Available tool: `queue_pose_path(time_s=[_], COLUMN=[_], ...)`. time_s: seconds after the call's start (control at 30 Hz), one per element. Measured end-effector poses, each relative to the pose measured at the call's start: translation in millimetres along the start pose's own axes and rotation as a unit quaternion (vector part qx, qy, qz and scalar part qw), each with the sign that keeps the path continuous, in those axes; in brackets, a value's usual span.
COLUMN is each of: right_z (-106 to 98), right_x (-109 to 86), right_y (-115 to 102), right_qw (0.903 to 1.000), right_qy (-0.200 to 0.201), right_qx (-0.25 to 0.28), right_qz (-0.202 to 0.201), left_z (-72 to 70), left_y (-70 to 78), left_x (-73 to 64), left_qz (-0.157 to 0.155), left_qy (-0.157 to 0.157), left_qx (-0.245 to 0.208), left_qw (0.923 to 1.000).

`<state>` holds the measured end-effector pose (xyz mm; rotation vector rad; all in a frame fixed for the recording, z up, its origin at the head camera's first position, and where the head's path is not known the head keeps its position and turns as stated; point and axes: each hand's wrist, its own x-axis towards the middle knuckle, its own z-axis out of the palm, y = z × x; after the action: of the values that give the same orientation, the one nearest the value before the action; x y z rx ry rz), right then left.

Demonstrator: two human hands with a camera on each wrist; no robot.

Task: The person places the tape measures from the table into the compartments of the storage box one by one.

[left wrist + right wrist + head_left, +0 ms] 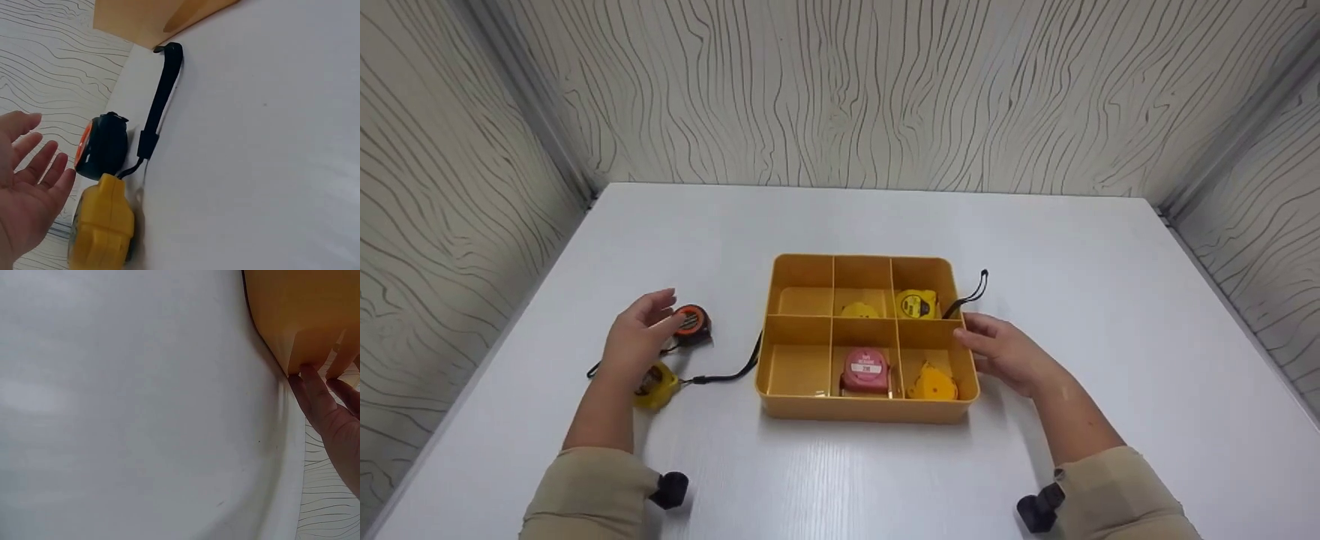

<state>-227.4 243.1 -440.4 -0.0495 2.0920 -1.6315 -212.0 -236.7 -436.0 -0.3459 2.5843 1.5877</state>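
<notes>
My left hand hovers at the left with loosely extended fingers and nothing in them. Its thumb overlaps the black and orange tape measure in the head view; the left wrist view shows the fingers beside that tape's casing. A yellow tape measure stands nearer the wrist, partly hidden by it from above, its black strap reaching the box. At the right wall of the yellow six-compartment box, my right hand grips with the thumb over the rim and fingers outside.
Inside the box, a pink tape measure sits front middle and an orange-yellow tape measure front right. Behind them are a yellow tape measure at back right and a partly hidden yellow object. A black strap hangs over the right rim.
</notes>
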Motion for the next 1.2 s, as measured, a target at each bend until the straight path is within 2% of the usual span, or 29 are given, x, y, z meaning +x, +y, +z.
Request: queue_pose_path(time_s=[0.5,0.67,0.9,1.2], right_z=[1,1,1,1], right_x=[0.3,0.1,0.9,1.5], right_y=[0,0,0,0], right_qw=[1.0,1.0,0.9999,0.9999], right_qy=[-0.001,0.006,0.012,0.01], right_qx=[0.0,0.001,-0.003,-0.008], right_qz=[-0.003,0.003,0.006,0.008], left_z=[3.6,5.5,8.1,10.9], left_y=[-14.3,-14.8,-16.2,-16.6], left_x=[8.0,10.1,12.4,12.3], left_qz=[-0.05,-0.047,-0.043,-0.047], left_qy=[-0.034,-0.041,-0.035,-0.02], left_qx=[0.025,0.039,0.068,0.066], left_qw=[0.9979,0.9973,0.9961,0.9965])
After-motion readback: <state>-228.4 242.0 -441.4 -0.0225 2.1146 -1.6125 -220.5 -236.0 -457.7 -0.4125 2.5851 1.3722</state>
